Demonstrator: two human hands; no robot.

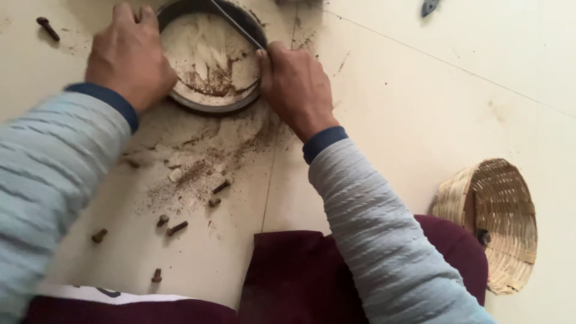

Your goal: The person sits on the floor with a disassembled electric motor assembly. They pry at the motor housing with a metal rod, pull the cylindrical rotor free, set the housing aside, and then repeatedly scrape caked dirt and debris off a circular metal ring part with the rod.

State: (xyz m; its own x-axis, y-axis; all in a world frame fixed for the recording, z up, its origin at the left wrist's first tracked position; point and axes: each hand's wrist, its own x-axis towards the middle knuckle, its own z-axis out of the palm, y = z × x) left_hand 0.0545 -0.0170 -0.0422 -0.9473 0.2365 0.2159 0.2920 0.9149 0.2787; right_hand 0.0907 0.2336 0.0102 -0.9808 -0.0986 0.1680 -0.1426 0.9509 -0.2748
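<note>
Your left hand (129, 57) clamps the round metal ring (210, 103) on the floor (420, 108); your right hand (294, 87) is closed on a thin rod (237, 24), scraping inside; rust dust (204, 162) already spilled, crust remains inside; looks midway; rusty bolts (177, 228) loose nearby.

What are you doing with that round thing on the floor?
A person sits on the floor with a round metal ring in front of them. The left hand steadies the ring's edge, while the right hand grips a thin metal rod laid across it. Brown rusty dust and several rusty bolts lie scattered nearby. A woven basket rests on its side to the right.
</note>
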